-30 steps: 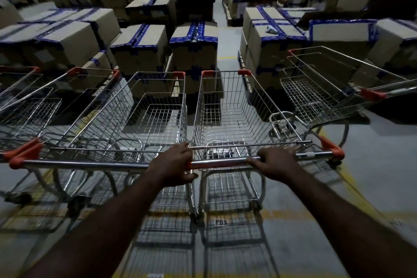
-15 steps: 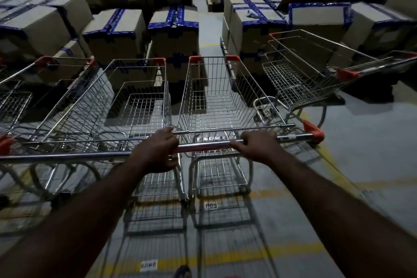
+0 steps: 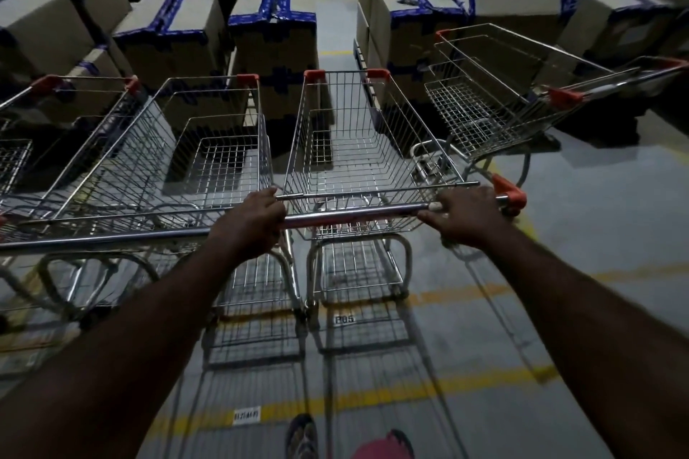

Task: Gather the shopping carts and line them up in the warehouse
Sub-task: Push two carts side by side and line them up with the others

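- The left grip [image 3: 253,223] is closed round the left end of the handle bar [image 3: 354,216] of the middle cart [image 3: 358,145], with the fingers curled over the top of the bar.
- The right grip [image 3: 462,220] is wrapped round the same bar near its right end, just inside the orange end cap [image 3: 511,194].
- The middle cart stands on the grey floor [image 3: 604,220], its wire basket pointing at the stacked boxes ahead.
- A neighbour cart [image 3: 179,160] sits just beside it on the left, parallel, the two baskets almost touching. Its own bar runs right up to the left grip, and I cannot tell whether the fingers hold that bar too.
- A third cart [image 3: 74,100] stands further left, partly cut off by the edge of the view.
- To the right, an angled cart [image 3: 496,93] stands apart from the row, skewed, with its handle pointing right.
- Cardboard boxes [image 3: 272,33] sealed with blue tape are stacked beyond the carts, with a narrow aisle between the stacks.
- Yellow lines [image 3: 373,399] cross the floor, and a small label [image 3: 345,319] reading P05 lies just behind the middle cart.
- A shoe [image 3: 302,436] shows at the bottom edge.
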Tool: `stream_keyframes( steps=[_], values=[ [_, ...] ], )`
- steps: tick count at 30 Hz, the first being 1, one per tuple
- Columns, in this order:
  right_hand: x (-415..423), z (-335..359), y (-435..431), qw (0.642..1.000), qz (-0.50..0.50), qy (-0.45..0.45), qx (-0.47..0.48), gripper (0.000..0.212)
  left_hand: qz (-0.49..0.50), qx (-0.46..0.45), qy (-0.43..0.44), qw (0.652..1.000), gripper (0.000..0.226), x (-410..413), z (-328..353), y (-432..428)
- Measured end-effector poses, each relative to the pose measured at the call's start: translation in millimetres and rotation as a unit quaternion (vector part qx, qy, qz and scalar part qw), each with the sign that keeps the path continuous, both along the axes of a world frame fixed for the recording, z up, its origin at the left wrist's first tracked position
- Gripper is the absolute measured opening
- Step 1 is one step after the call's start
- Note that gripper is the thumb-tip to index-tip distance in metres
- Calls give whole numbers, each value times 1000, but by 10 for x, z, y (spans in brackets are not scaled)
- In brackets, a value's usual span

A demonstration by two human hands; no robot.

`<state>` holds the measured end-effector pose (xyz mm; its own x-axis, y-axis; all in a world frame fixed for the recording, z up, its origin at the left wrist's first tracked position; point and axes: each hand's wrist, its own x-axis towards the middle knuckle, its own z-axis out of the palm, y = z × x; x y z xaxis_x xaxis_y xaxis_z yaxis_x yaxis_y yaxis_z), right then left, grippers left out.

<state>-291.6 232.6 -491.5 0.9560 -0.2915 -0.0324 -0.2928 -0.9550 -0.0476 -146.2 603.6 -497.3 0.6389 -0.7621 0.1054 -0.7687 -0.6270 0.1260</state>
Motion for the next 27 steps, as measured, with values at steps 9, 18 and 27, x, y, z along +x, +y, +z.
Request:
stream_keyframes(
  steps=[9,18,27],
  values=[
    [-4,-60,-20,1000,-17,0,5,75,18,12,18,1000,24,61,-23,-40],
    [40,3,-1,999,-9,44,-2,74,26,20,14,999,27,123,-50,-48],
    [115,94,-114,999,-25,40,-16,91,32,15,10,999,24,161,57,-220]
  ],
)
